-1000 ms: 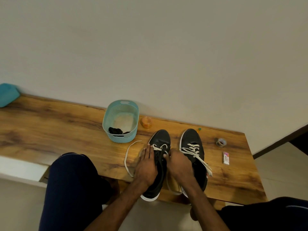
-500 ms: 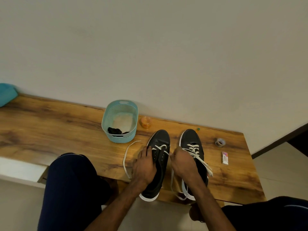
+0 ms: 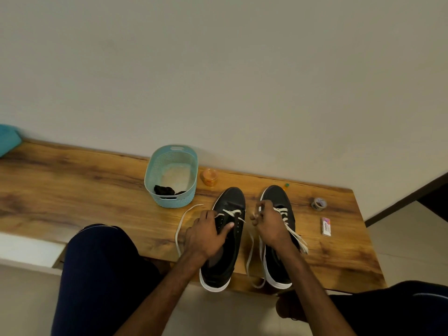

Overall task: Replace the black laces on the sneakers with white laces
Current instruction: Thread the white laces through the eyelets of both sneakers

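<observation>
Two black sneakers with white soles stand side by side on the wooden table [image 3: 72, 185], heels over its near edge. The right sneaker [image 3: 278, 197] is laced in white. The left sneaker [image 3: 230, 248] has a white lace [image 3: 180, 226] crossed through its front eyelets, one end looping on the table to its left. My left hand [image 3: 206, 236] grips the left sneaker's side, thumb across the tongue. My right hand [image 3: 269, 221] pinches the lace's other strand between the two shoes. Black laces [image 3: 164, 189] lie in the teal basket [image 3: 172, 149].
An orange jar [image 3: 210, 177] stands behind the shoes beside the basket. At the right lie a tape roll [image 3: 318, 204] and a pink eraser [image 3: 326, 226]. A teal object [image 3: 8, 139] sits at the far left. My knees flank the table's near edge.
My right hand has risen away from the left sneaker, drawing the lace strand up and to the right. My left hand has curled from lying flat to gripping the shoe.
</observation>
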`<state>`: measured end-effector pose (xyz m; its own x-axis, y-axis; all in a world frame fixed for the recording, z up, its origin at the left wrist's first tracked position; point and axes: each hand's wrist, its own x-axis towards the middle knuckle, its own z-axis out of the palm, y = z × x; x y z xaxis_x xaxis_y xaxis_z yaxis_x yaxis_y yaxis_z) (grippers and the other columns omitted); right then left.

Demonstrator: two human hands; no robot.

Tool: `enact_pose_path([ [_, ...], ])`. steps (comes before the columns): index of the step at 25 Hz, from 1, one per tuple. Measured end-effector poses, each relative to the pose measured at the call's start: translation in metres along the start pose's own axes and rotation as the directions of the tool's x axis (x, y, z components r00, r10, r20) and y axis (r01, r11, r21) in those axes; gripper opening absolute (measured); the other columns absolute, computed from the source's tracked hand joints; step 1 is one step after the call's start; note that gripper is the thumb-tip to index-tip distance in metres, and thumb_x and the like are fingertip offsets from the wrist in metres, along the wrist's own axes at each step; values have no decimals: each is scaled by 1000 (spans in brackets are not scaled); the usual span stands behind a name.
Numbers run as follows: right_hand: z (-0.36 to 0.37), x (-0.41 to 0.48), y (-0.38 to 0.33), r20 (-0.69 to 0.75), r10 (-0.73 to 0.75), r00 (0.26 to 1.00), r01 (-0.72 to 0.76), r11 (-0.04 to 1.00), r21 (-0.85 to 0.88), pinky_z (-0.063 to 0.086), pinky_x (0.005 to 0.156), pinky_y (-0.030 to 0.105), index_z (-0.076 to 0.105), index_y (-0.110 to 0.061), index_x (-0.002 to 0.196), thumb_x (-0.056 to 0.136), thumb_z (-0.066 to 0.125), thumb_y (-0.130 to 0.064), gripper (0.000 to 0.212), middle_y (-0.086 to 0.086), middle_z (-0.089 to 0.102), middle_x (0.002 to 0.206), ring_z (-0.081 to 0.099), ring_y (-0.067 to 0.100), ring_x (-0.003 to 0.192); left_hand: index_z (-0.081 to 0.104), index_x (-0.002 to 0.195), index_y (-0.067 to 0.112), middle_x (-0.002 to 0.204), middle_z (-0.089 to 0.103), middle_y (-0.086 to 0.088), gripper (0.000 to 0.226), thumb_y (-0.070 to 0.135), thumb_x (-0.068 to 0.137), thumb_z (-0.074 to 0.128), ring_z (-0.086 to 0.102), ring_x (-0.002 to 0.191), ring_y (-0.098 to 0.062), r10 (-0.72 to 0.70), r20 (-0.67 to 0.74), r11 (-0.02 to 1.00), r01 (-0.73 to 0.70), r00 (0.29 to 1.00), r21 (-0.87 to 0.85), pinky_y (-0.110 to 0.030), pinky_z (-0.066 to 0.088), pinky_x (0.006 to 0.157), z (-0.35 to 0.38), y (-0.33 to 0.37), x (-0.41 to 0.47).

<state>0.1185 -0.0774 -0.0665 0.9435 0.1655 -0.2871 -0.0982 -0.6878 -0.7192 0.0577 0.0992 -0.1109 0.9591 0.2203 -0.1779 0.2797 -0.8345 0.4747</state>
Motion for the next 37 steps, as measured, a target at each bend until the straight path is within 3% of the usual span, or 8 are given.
enact_pose_path([
  [4, 7, -5, -10, -37, -67, 997, 61, 987, -151, 48, 94, 35, 42, -9, 141, 96, 56, -9, 47, 10, 62, 127, 60, 26, 115, 52, 129, 22, 129, 55, -1, 58, 65, 96, 32, 57, 113, -21, -29, -12, 993, 27, 1000, -116, -41, 49, 92, -3, -13, 11],
  [8, 11, -12, -3, -126, -147, 981, 137, 987, -84, 40, 86, 22, 53, -15, 130, 98, 56, -14, 31, 0, 63, 123, 55, 9, 105, 51, 135, 15, 128, 55, -9, 39, 25, 97, 51, 56, 113, -26, -53, -135, 985, 75, 989, 158, -38, 49, 88, -13, -31, 40],
  [14, 7, -12, 24, -172, -129, 977, 116, 990, -82, 42, 79, 18, 59, -18, 121, 98, 56, -16, 23, -5, 65, 113, 56, 6, 98, 52, 130, 15, 130, 53, -9, 34, 27, 97, 51, 53, 115, -27, 15, -46, 908, 6, 999, 418, -39, 52, 85, 3, -43, 64],
  [19, 12, -13, 24, -171, -131, 977, 124, 991, -53, 36, 69, 7, 61, -18, 116, 98, 57, -17, 19, -8, 64, 104, 58, 6, 93, 58, 120, 15, 125, 54, -5, 31, 32, 94, 59, 52, 114, -23, 5, -146, 944, 44, 989, 328, -36, 52, 84, 11, -47, 65],
  [24, 25, -23, 9, -120, -85, 989, 91, 995, 43, 44, 70, 20, 63, -23, 104, 93, 63, -43, 23, -12, 63, 96, 59, 3, 88, 65, 98, 22, 97, 63, 8, 9, 29, 93, 63, 58, 90, -12, 32, -332, 988, -81, 943, -134, -31, 47, 70, -14, -11, 48],
  [27, 43, -30, 5, -17, -90, 996, 89, 994, -71, 42, 73, 20, 59, -22, 115, 85, 67, -56, 46, -8, 58, 107, 57, 7, 93, 66, 96, 28, 87, 66, 16, 6, 31, 91, 66, 60, 76, -4, 138, -265, 972, -182, 954, -150, -27, 50, 63, -29, 11, 34],
  [31, 50, -33, 4, -82, -163, 983, 149, 977, -155, 43, 70, 20, 63, -20, 112, 94, 55, -44, 31, -3, 59, 104, 57, 10, 88, 68, 90, 32, 84, 67, 18, 3, 32, 88, 70, 61, 77, 1, 151, -95, 970, -166, 984, -180, -22, 51, 67, -24, 9, 26],
  [37, 47, -31, 18, -89, -96, 991, 102, 993, 60, 38, 59, 13, 67, -15, 117, 100, 46, -21, 28, 0, 66, 94, 60, 7, 76, 68, 91, 34, 90, 67, 16, 4, 33, 87, 70, 61, 79, 1, 231, -49, 967, -235, 972, -94, -25, 54, 70, -17, 14, 23],
])
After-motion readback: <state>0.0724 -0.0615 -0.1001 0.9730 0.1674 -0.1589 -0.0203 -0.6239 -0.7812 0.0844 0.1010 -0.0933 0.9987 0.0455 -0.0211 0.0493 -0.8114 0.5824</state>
